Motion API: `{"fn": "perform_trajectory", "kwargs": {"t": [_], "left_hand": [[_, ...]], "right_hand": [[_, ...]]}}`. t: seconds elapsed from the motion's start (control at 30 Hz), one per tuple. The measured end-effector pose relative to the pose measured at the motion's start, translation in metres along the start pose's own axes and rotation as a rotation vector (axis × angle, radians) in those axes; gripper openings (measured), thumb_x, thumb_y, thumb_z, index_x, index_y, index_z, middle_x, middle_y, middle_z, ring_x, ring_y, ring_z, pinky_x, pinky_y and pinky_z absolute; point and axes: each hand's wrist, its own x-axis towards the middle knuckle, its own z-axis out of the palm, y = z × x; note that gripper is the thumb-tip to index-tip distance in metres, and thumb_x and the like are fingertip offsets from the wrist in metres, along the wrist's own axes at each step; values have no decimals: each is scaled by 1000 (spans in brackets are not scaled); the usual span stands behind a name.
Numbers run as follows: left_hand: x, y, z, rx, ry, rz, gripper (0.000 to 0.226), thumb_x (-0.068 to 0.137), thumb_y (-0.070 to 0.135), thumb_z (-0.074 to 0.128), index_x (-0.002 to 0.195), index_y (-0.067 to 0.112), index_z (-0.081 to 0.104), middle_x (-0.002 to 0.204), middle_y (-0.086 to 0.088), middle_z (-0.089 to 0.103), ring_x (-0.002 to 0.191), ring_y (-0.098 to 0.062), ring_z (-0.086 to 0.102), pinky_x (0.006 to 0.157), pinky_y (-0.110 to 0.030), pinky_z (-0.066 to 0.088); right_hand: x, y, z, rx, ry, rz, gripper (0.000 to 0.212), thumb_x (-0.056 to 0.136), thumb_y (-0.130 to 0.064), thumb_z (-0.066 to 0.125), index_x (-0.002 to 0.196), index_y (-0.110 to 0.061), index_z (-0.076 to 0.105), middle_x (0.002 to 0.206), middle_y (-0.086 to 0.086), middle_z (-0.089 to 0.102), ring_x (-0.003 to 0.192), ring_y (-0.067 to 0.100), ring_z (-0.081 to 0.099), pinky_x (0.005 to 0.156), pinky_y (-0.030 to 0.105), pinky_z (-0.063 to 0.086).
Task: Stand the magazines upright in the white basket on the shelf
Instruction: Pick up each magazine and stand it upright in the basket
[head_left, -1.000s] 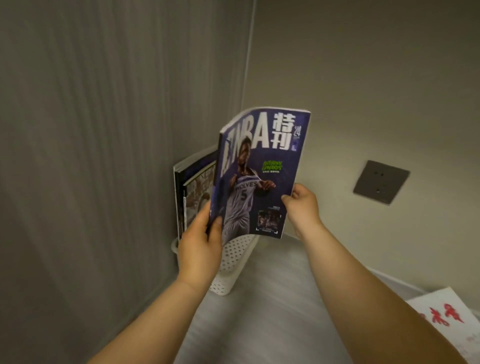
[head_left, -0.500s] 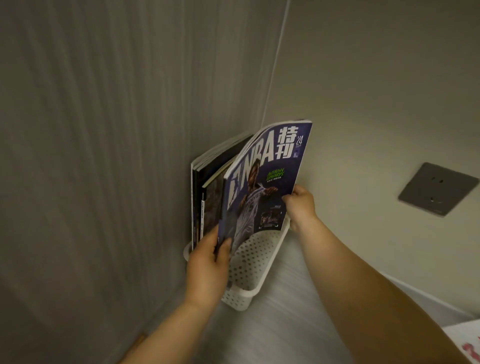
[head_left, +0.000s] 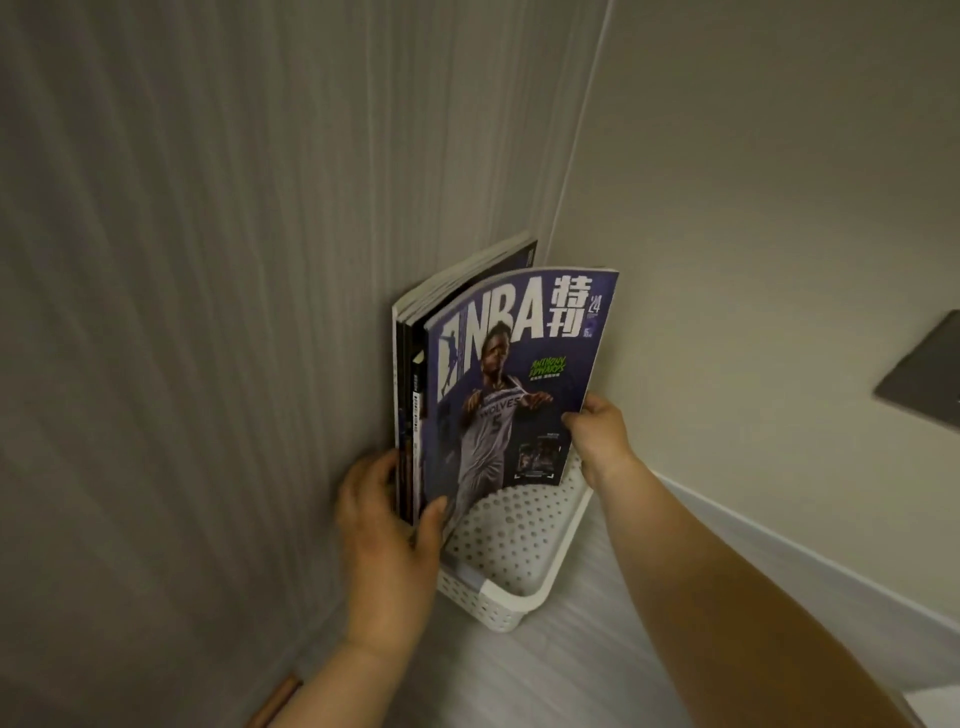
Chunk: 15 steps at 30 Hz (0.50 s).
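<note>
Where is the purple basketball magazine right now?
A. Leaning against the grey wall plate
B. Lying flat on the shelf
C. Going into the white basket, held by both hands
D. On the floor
C: the purple basketball magazine stands upright with its bottom edge down in the white basket, the left hand holding its lower corner and the right hand its right edge.

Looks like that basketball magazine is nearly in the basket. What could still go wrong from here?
The purple NBA magazine is bowed and leans away from the other magazines; once the right hand lets go, it may flop over in the half-empty white basket. The left hand pinches the stack's lower corner, so releasing it might let the whole row slump.
</note>
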Motion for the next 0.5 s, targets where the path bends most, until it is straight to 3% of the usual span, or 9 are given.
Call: {"fn": "perform_trajectory", "kwargs": {"t": [0.1,0.17,0.23,0.3,0.4,0.5], "left_hand": [[-1,-3,3,-73,-61,-33,64,75,0,65,131,6,36,132,-9,44,118,-10,37,102,-23,28],[-1,-6,5,-96,-88,-51,65,77,1,62,135,10,33,137,-7,43,123,-14,39,106,-28,30],[1,-10,5,-102,-91,-70,61,79,2,60,134,11,36,135,-6,48,122,-16,44,104,-31,34],[4,-14,5,-102,-112,-98,53,81,3,58,130,11,41,130,-7,53,119,-20,50,102,-34,39],[9,-19,6,-60,-131,-73,43,82,5,56,125,9,47,122,-9,60,112,-23,56,95,-30,42],[12,-21,7,-24,-139,-53,41,83,6,55,123,9,48,120,-10,61,110,-24,57,92,-30,43]], "right_hand": [[6,2,7,-56,-17,-8,41,83,12,40,117,-6,53,114,19,62,88,27,59,83,36,51],[5,-1,15,-105,-39,-29,49,83,9,42,125,-15,45,121,15,59,99,29,58,93,45,49],[0,-5,27,-129,-71,-103,56,83,5,47,133,-18,36,124,11,55,108,29,54,99,45,44],[-5,-7,40,-149,-108,-158,58,83,1,53,135,-16,33,120,9,54,111,26,51,101,37,41],[-13,-3,60,-101,-225,-123,52,87,3,46,135,-12,32,131,16,50,118,30,48,102,37,39],[-17,-2,67,-55,-238,-122,43,88,3,40,129,-10,38,127,17,52,106,22,51,92,30,41]]}}
